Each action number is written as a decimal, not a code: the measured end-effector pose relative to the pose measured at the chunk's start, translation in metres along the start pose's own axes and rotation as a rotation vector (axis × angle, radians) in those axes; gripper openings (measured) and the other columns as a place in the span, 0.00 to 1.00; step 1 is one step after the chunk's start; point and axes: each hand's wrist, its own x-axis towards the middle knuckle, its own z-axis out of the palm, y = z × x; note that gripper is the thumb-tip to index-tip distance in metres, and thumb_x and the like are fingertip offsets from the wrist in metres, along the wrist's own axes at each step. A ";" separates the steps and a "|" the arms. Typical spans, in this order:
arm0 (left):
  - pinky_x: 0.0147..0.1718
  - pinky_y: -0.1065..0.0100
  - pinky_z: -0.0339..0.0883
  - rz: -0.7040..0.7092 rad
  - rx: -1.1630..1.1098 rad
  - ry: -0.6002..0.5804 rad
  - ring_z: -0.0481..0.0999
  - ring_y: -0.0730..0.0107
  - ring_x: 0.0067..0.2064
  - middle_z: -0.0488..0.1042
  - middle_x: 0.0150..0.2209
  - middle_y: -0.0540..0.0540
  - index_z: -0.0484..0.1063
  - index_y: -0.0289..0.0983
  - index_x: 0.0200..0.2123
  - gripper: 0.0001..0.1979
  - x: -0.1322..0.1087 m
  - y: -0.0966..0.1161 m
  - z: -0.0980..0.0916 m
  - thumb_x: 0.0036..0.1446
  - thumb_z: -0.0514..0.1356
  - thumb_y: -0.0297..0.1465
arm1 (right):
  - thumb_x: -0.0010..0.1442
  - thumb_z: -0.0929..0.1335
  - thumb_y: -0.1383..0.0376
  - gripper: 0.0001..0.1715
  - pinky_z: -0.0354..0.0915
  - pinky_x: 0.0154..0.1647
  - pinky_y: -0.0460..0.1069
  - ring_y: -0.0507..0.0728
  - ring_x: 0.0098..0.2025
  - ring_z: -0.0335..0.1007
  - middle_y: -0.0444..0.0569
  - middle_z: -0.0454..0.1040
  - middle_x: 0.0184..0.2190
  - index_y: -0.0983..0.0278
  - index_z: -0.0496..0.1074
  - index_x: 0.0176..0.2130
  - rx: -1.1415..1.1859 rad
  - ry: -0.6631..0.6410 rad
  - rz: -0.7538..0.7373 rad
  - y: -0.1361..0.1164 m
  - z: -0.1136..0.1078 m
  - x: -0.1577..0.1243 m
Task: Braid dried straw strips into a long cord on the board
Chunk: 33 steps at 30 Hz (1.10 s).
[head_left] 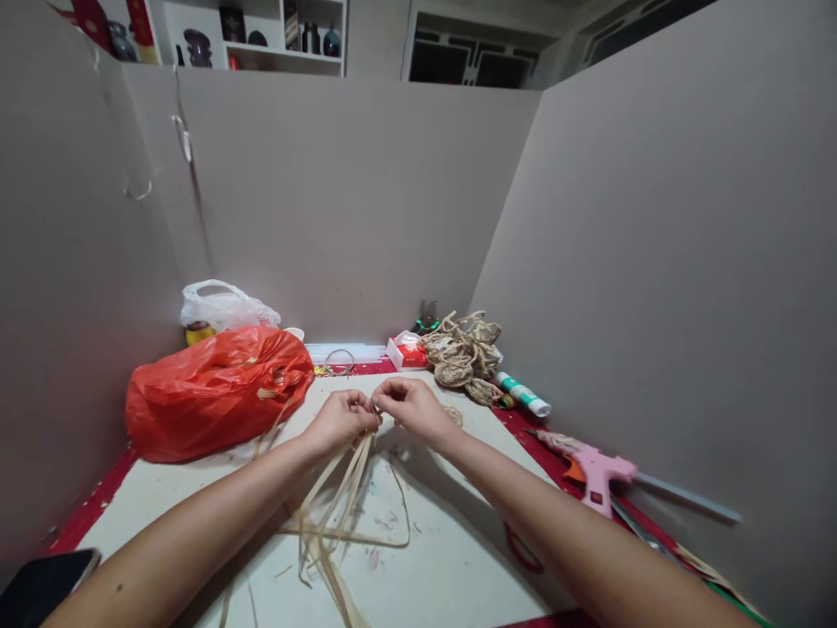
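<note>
Nearest me, two bare forearms run in from the bottom edge and meet over the white tabletop (458, 558). From where they meet hangs a bundle of pale fibre strips (340, 497) that are flat, thin and ribbon-like. I can't count them exactly, as they cross and curl on the table between the arms. My left hand (343, 419) and right hand (409, 406) sit knuckle to knuckle, both pinched shut on the top ends of those strips.

To the right lies one pink glue gun (598, 475) of smooth plastic. On the left there is one red plastic bag (215, 392) – crinkled, glossy, bulging – with a strip trailing from it. Behind it is one white plastic bag (226, 305).

Further back I see one heap of coarse woven jute pieces (461, 353) – round and knotty – with one white-and-green tube (523, 394) just beside it and one small red box (406, 351) at its left.
</note>
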 end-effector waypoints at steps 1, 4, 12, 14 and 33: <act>0.14 0.77 0.49 -0.030 0.004 0.022 0.56 0.83 0.14 0.64 0.14 0.57 0.62 0.35 0.23 0.08 0.004 -0.003 0.000 0.39 0.61 0.24 | 0.48 0.67 0.63 0.09 0.58 0.21 0.43 0.49 0.22 0.59 0.43 0.66 0.19 0.67 0.68 0.23 0.037 0.000 0.050 0.004 -0.003 0.004; 0.14 0.76 0.49 -0.085 0.009 0.075 0.58 0.82 0.13 0.65 0.14 0.55 0.63 0.35 0.24 0.08 0.014 -0.011 -0.001 0.40 0.62 0.25 | 0.50 0.65 0.56 0.15 0.56 0.17 0.42 0.48 0.20 0.58 0.42 0.62 0.18 0.67 0.69 0.26 0.087 0.030 0.176 0.013 -0.009 0.012; 0.16 0.77 0.47 -0.022 -0.013 0.053 0.55 0.85 0.15 0.60 0.13 0.59 0.61 0.35 0.21 0.09 0.031 -0.028 0.002 0.37 0.60 0.20 | 0.47 0.69 0.60 0.14 0.54 0.19 0.42 0.48 0.20 0.58 0.43 0.65 0.17 0.66 0.66 0.19 -0.199 0.012 0.084 0.024 0.004 0.022; 0.15 0.77 0.46 -0.046 -0.002 0.076 0.55 0.84 0.14 0.60 0.13 0.59 0.62 0.35 0.22 0.09 0.032 -0.028 0.002 0.38 0.62 0.21 | 0.49 0.67 0.63 0.11 0.54 0.17 0.42 0.47 0.18 0.57 0.42 0.64 0.15 0.66 0.65 0.20 -0.139 -0.018 0.154 0.024 0.003 0.025; 0.17 0.78 0.65 -0.463 -0.233 0.159 0.67 0.79 0.15 0.68 0.13 0.50 0.69 0.28 0.26 0.01 0.069 -0.024 -0.026 0.47 0.60 0.20 | 0.55 0.65 0.72 0.10 0.52 0.11 0.40 0.44 0.12 0.53 0.39 0.62 0.12 0.67 0.62 0.22 0.261 -0.011 0.473 0.065 0.017 0.080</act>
